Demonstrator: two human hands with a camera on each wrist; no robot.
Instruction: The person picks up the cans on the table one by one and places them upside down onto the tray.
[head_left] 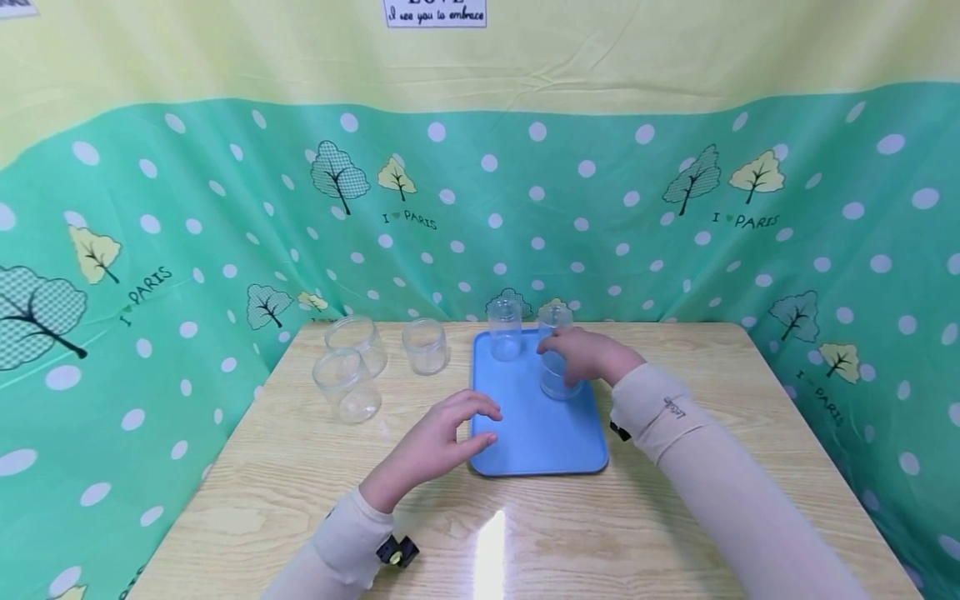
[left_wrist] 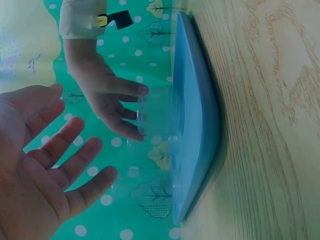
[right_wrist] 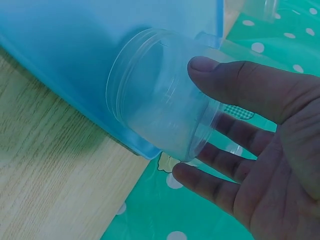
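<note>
A clear plastic jar (head_left: 559, 383) stands on the right side of a blue tray (head_left: 525, 433). My right hand (head_left: 588, 354) reaches down over this jar and holds its upper end. In the right wrist view, the thumb lies on one side of the jar (right_wrist: 160, 95) and the fingers on the other. My left hand (head_left: 442, 437) hovers at the tray's left front edge, fingers spread and nothing in it. Two taller-looking clear containers are at the back of the tray: one at the left (head_left: 506, 332), one at the right (head_left: 555, 315) partly hidden behind my right hand.
Left of the tray, three clear jars stand on the wooden table (head_left: 300, 500): a small one (head_left: 426, 346) and two wider ones, one at the back (head_left: 356, 337) and one nearer (head_left: 347, 387). A green dotted curtain (head_left: 465, 208) borders the table's back and sides.
</note>
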